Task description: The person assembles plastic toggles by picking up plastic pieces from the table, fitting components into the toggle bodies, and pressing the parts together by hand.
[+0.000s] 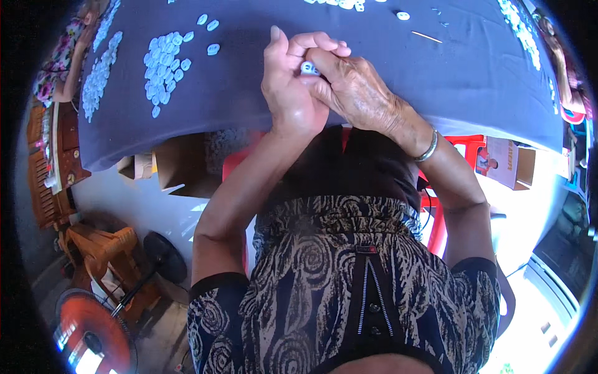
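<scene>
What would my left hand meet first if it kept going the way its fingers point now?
The left hand points up across the dark cloth-covered table. Ahead lies bare cloth, then probably the small white pieces at the far edge, though depth is hard to judge.

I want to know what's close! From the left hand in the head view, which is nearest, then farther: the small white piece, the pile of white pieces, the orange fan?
1. Small white piece, pinched between both hands.
2. Pile of white pieces, on the cloth to the left.
3. Orange fan, on the floor, lower left.
</scene>
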`<state>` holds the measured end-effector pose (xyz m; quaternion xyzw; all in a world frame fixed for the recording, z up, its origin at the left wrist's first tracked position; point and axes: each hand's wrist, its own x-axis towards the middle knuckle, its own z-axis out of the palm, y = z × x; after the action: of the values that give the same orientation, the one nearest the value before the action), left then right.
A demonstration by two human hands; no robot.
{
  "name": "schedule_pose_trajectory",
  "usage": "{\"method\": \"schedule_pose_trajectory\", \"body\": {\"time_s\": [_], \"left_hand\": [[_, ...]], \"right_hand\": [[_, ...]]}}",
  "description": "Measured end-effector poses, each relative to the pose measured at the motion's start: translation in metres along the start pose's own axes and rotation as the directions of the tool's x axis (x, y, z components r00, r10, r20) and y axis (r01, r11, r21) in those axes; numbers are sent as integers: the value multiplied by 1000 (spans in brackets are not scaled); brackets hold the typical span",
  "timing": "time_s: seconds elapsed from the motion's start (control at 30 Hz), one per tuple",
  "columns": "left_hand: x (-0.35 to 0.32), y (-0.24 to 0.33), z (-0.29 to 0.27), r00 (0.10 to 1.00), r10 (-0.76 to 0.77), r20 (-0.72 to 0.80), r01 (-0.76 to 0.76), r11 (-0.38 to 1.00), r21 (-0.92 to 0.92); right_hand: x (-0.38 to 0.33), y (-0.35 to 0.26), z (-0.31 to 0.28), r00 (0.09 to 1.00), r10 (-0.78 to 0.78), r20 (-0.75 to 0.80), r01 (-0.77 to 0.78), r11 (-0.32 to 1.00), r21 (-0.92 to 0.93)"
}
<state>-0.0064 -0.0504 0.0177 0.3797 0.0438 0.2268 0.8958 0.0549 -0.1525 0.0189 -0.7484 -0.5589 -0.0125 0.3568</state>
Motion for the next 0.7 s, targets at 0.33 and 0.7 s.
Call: {"method": "schedule_pose_trajectory", "body": {"time_s": [0.33, 0.7], "left_hand": [[1, 9, -12, 989, 116, 91, -145, 672, 726], [53, 72, -96, 845, 518, 132, -228, 126, 965]], "right_hand": [[2, 20, -14, 997, 77, -33, -79, 994, -75], [1, 73, -63, 885, 299, -358, -336, 941, -46]]}}
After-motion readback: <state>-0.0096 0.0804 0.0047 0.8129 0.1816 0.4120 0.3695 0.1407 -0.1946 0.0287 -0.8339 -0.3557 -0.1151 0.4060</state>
